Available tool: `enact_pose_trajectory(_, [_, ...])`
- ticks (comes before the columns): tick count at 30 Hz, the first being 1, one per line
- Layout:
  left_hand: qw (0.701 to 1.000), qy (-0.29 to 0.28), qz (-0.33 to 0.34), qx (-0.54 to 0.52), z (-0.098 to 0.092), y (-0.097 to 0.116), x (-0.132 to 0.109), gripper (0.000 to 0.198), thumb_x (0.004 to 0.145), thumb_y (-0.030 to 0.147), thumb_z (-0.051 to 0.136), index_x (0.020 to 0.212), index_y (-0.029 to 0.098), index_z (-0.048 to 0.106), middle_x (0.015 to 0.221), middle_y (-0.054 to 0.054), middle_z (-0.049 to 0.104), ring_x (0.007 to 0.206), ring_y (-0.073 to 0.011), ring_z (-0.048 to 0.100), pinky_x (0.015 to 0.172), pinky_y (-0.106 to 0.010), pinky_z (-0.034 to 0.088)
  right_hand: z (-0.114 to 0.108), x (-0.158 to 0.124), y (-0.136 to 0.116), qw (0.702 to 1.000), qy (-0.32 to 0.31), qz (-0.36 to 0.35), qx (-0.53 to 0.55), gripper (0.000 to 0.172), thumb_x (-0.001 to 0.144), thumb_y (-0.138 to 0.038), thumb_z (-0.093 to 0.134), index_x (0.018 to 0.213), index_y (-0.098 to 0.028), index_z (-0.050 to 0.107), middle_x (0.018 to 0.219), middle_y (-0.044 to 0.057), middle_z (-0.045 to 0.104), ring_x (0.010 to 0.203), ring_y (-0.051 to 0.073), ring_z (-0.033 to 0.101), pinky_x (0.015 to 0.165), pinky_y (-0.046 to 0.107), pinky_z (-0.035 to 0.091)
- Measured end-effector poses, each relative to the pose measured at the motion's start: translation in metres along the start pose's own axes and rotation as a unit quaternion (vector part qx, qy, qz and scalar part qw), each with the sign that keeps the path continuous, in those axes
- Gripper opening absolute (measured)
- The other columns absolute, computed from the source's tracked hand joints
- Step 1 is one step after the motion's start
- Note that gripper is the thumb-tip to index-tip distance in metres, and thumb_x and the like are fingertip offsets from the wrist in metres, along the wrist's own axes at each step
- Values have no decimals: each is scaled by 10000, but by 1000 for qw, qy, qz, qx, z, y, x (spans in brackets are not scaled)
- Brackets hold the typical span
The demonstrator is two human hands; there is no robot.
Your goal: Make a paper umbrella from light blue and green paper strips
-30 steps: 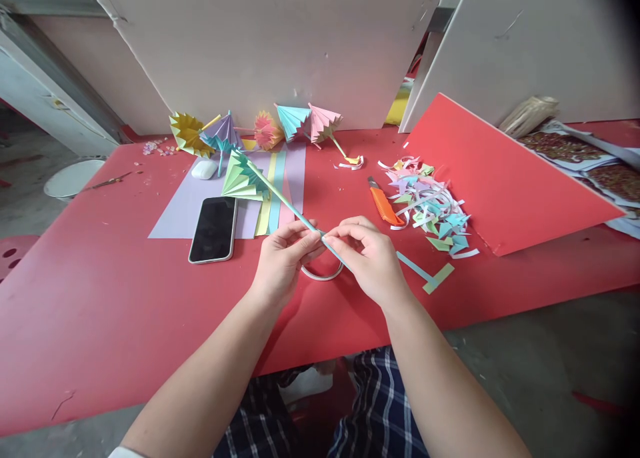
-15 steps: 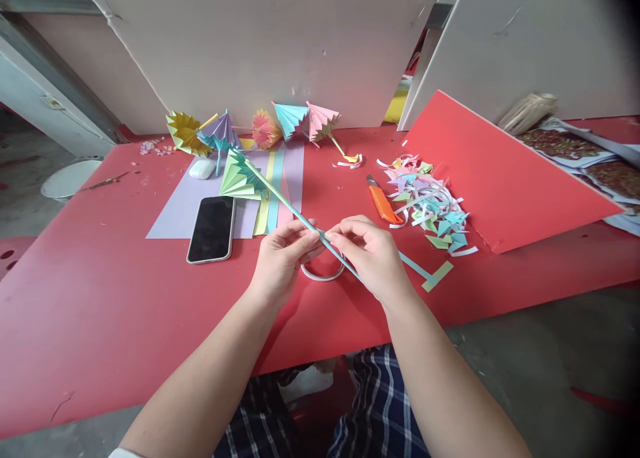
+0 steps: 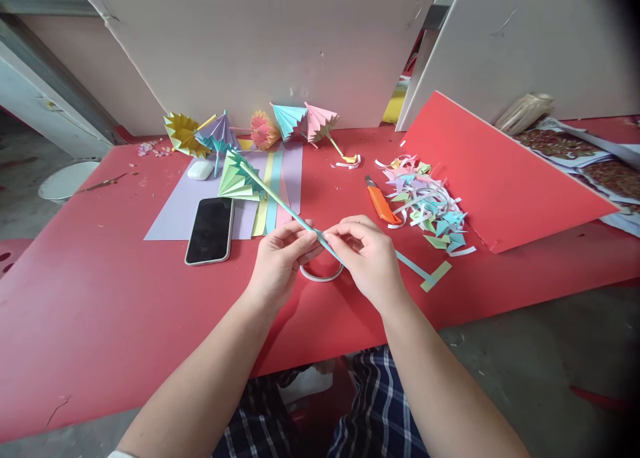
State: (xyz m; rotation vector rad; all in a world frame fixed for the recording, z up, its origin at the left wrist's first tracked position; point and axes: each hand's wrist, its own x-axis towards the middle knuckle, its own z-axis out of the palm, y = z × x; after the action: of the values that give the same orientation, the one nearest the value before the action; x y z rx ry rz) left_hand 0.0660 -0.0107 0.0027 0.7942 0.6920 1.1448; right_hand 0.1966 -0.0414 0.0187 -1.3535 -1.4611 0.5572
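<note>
A thin rolled paper stick (image 3: 273, 193), pale green at its far end and bluish nearer me, slants between my hands. My left hand (image 3: 284, 255) pinches it near the middle with thumb and fingers. Close beside it, my right hand (image 3: 367, 255) grips the lower part, whose end is hidden by that hand. Behind the stick's far end lies a green pleated paper umbrella (image 3: 240, 178); I cannot tell whether they touch. A white ring, likely a tape roll (image 3: 321, 278), rests on the table under my hands.
On the red table (image 3: 150, 331) are a phone (image 3: 210, 231), coloured paper sheets (image 3: 170, 205), a white earphone case (image 3: 200, 170), an orange cutter (image 3: 381, 201), paper scraps (image 3: 430, 205) and a blue strip (image 3: 415, 266). Several paper umbrellas (image 3: 290, 119) line the back. A red board (image 3: 500, 178) leans right.
My hands keep their pinch on the paper stick. Its lower end, which showed past my right fingers before, is now covered by my right hand. The view has shifted slightly.
</note>
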Motion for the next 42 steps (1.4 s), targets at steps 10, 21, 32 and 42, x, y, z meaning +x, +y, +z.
enact_pose_trajectory(10, [999,-4,34,15,2,1,-3,123,634,185,713,734,176,642,698,7,612,671,-116,600,636,-250,496,3,-3,-4,992,62,-69,-80,103,762,-189,564,751,-216,662,743,20,557,659,117,559,546,239,481])
enact_pose_trajectory(21, [998,15,54,16,3,3,-2,152,604,189,731,728,184,642,768,12,628,677,-120,626,677,-267,516,-15,4,-5,987,21,105,121,227,750,-371,584,895,-218,669,837,46,667,793,179,617,708,336,519])
enact_pose_trajectory(32, [999,-27,23,14,1,1,-3,149,633,197,714,767,196,649,730,7,623,641,-104,580,575,-234,480,-8,3,-13,990,-40,84,102,79,741,-234,597,780,-213,663,750,-2,678,708,144,624,637,262,499])
enact_pose_trajectory(42, [999,11,48,22,0,0,-1,142,632,178,714,756,179,645,726,15,614,706,-121,614,667,-246,499,-8,-2,-9,971,40,-179,-155,111,802,-185,500,792,-212,607,741,27,627,722,161,557,677,310,466])
